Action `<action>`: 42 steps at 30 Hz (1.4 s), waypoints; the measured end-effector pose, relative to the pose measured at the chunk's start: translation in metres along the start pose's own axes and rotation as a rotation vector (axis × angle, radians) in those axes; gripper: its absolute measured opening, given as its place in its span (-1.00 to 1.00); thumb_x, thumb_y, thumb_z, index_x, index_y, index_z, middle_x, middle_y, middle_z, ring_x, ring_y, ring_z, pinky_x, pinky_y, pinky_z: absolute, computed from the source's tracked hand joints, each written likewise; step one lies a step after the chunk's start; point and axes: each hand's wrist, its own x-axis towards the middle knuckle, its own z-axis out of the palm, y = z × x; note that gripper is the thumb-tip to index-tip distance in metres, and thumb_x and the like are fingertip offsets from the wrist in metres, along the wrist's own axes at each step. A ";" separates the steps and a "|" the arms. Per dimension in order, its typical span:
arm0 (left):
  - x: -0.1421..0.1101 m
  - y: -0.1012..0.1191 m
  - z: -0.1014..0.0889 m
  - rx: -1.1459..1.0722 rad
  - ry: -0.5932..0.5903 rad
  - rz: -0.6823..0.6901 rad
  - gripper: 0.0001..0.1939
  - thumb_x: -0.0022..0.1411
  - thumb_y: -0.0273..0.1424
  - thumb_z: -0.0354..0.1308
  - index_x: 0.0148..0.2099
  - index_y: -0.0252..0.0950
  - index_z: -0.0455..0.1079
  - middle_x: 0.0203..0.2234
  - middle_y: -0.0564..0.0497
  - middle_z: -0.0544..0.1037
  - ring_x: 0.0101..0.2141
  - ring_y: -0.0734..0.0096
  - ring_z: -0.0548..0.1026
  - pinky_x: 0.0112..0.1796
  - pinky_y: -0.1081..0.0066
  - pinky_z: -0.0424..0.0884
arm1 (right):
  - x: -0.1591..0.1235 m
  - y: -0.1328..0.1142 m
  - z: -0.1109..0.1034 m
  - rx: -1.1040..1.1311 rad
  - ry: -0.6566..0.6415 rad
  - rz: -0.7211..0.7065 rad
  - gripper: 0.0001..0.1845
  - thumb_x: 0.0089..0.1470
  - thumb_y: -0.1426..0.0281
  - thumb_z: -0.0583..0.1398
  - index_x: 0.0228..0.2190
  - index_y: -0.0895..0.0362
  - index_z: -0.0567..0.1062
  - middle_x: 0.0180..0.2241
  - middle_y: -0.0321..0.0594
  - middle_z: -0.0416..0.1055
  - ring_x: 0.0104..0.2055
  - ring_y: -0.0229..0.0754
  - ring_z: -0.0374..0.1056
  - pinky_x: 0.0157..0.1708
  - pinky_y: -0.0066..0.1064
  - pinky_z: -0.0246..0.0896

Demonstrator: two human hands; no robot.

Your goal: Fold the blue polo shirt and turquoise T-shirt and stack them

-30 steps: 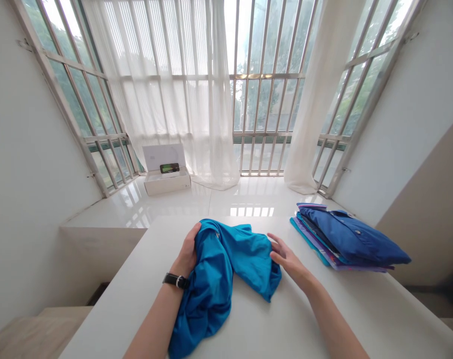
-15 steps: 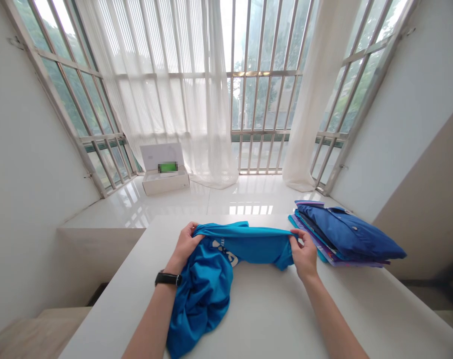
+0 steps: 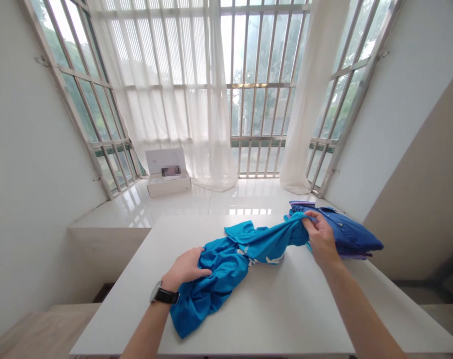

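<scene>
A bright blue T-shirt [image 3: 226, 259] with a white print lies bunched and twisted across the white table [image 3: 286, 309]. My right hand [image 3: 322, 237] pinches its far right end, holding that part raised and stretched toward the folded clothes. At the left, my left hand [image 3: 187, 267], with a black-strapped watch [image 3: 164, 295] on the wrist, grips the crumpled part. Its thumb lies over the fabric, while the fingertips are partly hidden by the cloth. A short sleeve [image 3: 239, 230] sticks out at the shirt's far side.
A stack of folded clothes with a dark blue garment [image 3: 355, 232] on top sits at the table's right, just behind my right hand. Beyond the table, an open white box [image 3: 168, 185] stands on the glossy ledge [image 3: 110, 212], below sheer curtains [image 3: 219, 149] and a barred window.
My right hand has moved right, pulling its end of the shirt along. My left hand has come off the top edge and lower, onto the bunched part. The shirt now stretches diagonally.
</scene>
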 end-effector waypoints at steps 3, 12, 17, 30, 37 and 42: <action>-0.013 0.008 -0.013 -0.032 -0.166 0.099 -0.83 -0.20 -0.29 0.37 -0.46 -0.13 0.50 -0.51 0.04 0.60 -0.45 0.15 0.52 -0.38 0.36 0.37 | 0.015 -0.058 -0.014 -0.106 0.037 -0.122 -0.47 -0.20 -0.02 0.33 -0.26 0.04 0.41 -0.60 -0.45 0.31 -0.59 -0.32 0.11 -0.60 -0.44 0.02; -0.002 0.047 -0.100 -0.310 -0.036 0.140 -0.76 -0.18 -0.26 0.46 -0.52 -0.18 0.46 -0.52 0.01 0.57 -0.37 0.10 0.55 -0.31 0.32 0.48 | 0.050 -0.173 -0.072 -0.597 0.106 -0.452 -0.73 -0.01 0.09 0.29 -0.34 0.00 0.52 -0.46 -0.26 0.43 -0.47 -0.20 0.24 -0.38 -0.25 0.14; -0.002 0.067 -0.118 -0.404 0.157 0.147 -0.68 -0.16 -0.15 0.47 -0.44 -0.21 0.49 -0.56 0.03 0.54 -0.50 0.19 0.50 -0.50 0.34 0.48 | 0.050 -0.196 -0.081 -0.753 0.160 -0.572 -0.86 0.05 0.23 0.29 -0.32 0.00 0.55 -0.40 -0.22 0.42 -0.30 -0.11 0.32 -0.15 -0.13 0.18; -0.031 0.106 -0.101 -0.433 -0.629 0.364 -0.32 0.15 -0.03 0.32 0.24 -0.17 0.30 0.21 -0.16 0.35 0.24 -0.05 0.26 0.23 -0.01 0.18 | -0.005 -0.192 0.013 -0.489 -0.586 -0.393 -0.66 0.01 0.10 0.30 -0.23 0.03 0.53 -0.31 -0.25 0.51 -0.30 -0.15 0.39 -0.27 -0.26 0.29; -0.002 0.162 -0.001 -0.514 -0.596 0.477 -0.33 0.14 -0.17 0.37 0.25 -0.19 0.30 0.09 -0.15 0.48 0.06 0.02 0.46 0.06 0.09 0.40 | -0.085 -0.117 0.099 -0.346 -0.956 -0.370 -0.68 0.06 0.26 0.26 -0.12 0.05 0.49 -0.36 -0.31 0.46 -0.33 -0.24 0.36 -0.26 -0.34 0.29; -0.014 0.139 -0.002 -0.605 -0.508 0.242 -0.61 0.21 -0.13 0.30 -0.02 -0.26 0.49 -0.14 -0.04 0.59 -0.14 0.22 0.53 -0.09 0.24 0.47 | -0.105 -0.046 0.050 -0.277 -0.955 -0.262 -0.31 -0.04 0.10 0.35 0.08 0.04 0.35 -0.08 -0.16 0.46 -0.17 -0.14 0.37 -0.14 -0.27 0.31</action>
